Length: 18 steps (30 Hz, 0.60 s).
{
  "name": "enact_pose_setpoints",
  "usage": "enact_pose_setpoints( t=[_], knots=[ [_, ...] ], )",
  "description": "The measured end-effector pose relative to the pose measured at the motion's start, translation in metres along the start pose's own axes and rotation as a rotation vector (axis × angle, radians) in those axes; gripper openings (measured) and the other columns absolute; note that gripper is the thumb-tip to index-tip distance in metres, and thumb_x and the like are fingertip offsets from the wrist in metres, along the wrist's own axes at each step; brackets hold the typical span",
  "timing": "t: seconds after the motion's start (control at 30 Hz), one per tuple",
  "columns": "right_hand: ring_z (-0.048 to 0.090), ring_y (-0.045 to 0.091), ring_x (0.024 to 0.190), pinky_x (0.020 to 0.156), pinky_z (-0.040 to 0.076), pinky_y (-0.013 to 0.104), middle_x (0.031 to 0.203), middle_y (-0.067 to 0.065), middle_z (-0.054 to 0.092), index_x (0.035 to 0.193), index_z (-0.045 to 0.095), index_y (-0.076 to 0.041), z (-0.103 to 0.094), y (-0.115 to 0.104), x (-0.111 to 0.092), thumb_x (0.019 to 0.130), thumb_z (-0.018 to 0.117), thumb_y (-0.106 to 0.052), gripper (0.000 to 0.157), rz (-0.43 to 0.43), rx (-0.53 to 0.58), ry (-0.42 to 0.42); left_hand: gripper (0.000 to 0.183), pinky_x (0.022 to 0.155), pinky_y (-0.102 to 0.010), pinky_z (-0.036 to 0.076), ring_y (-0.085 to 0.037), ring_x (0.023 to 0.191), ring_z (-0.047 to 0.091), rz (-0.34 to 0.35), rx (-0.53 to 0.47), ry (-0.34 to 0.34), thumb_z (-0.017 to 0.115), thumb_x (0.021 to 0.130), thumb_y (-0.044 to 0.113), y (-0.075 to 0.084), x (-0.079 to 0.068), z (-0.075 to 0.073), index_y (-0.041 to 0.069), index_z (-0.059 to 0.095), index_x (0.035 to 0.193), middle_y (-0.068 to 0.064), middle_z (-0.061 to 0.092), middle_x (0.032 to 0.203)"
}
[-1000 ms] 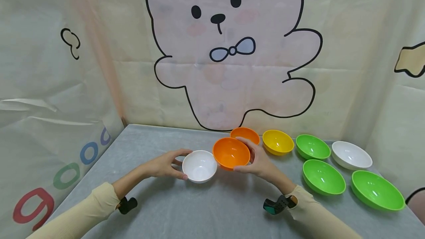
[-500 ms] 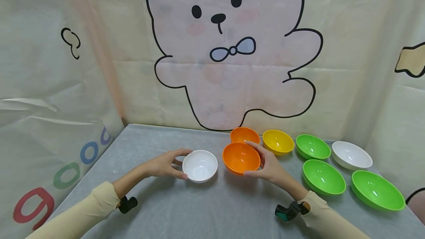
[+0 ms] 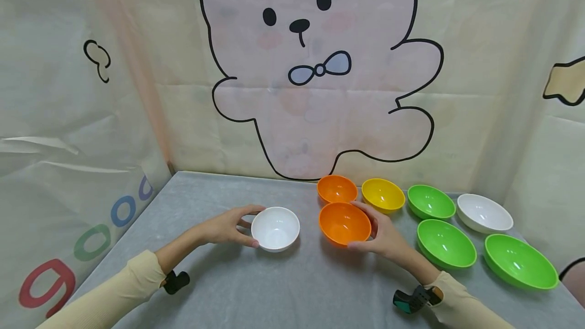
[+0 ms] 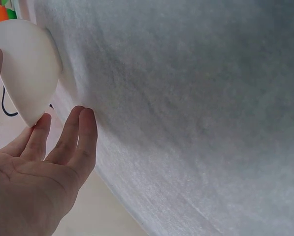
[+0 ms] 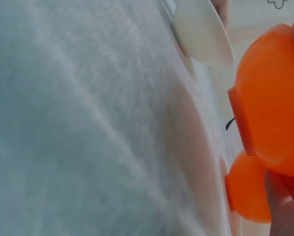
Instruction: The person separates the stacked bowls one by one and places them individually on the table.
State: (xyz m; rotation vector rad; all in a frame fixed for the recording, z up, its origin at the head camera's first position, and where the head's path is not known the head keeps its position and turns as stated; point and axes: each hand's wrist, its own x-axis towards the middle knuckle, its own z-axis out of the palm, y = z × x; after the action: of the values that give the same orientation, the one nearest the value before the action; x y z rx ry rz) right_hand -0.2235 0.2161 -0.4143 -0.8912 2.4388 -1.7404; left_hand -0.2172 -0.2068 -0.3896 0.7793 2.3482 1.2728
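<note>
A small white bowl (image 3: 275,229) is on the table, its left rim between the thumb and fingers of my left hand (image 3: 230,226). The left wrist view shows the white bowl (image 4: 28,69) from the side, with fingertips (image 4: 41,123) at its rim. My right hand (image 3: 381,232) grips the right rim of an orange bowl (image 3: 344,223), thumb near and fingers far. In the right wrist view the foot of this orange bowl (image 5: 272,103) hangs clear of the cloth. Behind it stands a second, smaller-looking orange bowl (image 3: 337,188).
A yellow bowl (image 3: 383,195), a green bowl (image 3: 430,201) and a white bowl (image 3: 484,213) stand along the back right. Two more green bowls (image 3: 446,243) are nearer the front right. Grey cloth covers the table (image 3: 292,293); a printed curtain (image 3: 292,131) hangs behind.
My right hand has carried the orange bowl rightward and slightly nearer, away from the white bowl, over whose right edge it stood close before. The left hand and white bowl have stayed in place.
</note>
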Motion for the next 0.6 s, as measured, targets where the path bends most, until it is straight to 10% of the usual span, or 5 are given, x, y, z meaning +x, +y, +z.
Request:
enact_pose_setpoints(
  t=[0.6],
  knots=[
    [0.053,0.03,0.122,0.094,0.05,0.025,0.142,0.015,0.053,0.149,0.042,0.0,-0.018,0.008,-0.022,0.081,0.088,-0.012,0.083,0.064,-0.05,0.03,0.086,0.098,-0.051,0.051,-0.043,0.124,0.055,-0.009,-0.011,0.001,0.086,0.085,0.018,0.001,0.0,0.0,0.002,0.038,0.154,-0.018,0.04,0.153]
  ],
)
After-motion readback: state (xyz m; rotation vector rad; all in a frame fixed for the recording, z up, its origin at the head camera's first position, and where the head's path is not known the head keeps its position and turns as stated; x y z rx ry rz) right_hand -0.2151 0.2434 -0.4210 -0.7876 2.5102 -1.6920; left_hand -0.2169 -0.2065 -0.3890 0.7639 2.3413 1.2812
